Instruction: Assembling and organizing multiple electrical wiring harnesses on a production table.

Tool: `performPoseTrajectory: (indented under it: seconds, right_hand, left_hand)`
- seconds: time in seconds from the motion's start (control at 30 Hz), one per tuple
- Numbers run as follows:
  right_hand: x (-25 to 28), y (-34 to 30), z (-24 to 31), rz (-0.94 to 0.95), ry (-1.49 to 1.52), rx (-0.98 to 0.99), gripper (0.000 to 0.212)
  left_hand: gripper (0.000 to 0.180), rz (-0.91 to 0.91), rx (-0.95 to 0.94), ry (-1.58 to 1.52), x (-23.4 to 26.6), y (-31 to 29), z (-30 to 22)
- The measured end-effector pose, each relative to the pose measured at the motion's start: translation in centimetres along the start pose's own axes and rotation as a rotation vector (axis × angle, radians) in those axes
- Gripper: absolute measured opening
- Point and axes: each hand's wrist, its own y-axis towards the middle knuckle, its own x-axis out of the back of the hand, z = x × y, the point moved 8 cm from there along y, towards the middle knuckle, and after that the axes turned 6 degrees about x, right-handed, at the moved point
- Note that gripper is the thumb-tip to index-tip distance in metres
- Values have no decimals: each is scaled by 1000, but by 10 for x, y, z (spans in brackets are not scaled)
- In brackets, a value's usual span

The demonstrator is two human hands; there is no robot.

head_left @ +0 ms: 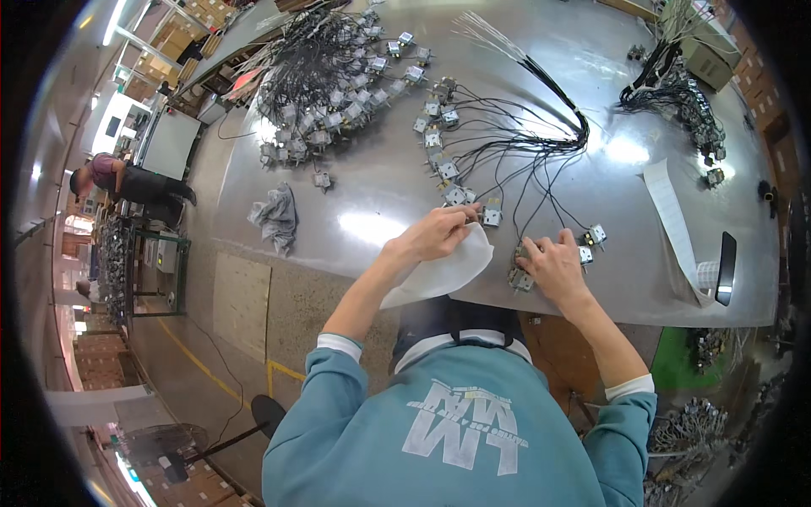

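Note:
My left hand [441, 234] is closed in a pinch on a white translucent sheet [448, 269], which hangs over the table's near edge. Its fingertips are beside a small metal boxy component [491, 212] at the end of a row of similar ones. On the right, my right hand [555, 267] has its fingers bent around a small metal component [521, 279], partly hidden by them. Another boxy component [596, 235] lies just past that hand. Thin black leads run from these parts to a tied cable bundle [557, 89] with pale wire ends.
A large heap of wired components [325, 93] covers the table's far left. A grey rag [275, 218] lies near the left edge. At the right are a long paper strip [672, 224], a black flat object [726, 269] and another wire bundle [688, 106]. Another person [127, 182] stands far left.

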Motion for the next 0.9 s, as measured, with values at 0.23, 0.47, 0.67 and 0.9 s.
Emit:
performPoseTrajectory:
  seconds: [0.23,0.47,0.67,0.9]
  right_hand:
    - [-1,7,2,-157,298,-28,32]
    - [50,-18,-43,-191,548,30,34]
    - [36,-47,-92,-431,71,-274,45]
    - [-23,-39,-73,-387,351,-369,42]
  left_hand:
    - [16,-56,34,-55,5,-2,11]
    - [18,-46,91,-20,15,-6,10]
    - [18,-80,160,10,12,2,12]
    - [31,-208,220,69,5,-2,-1]
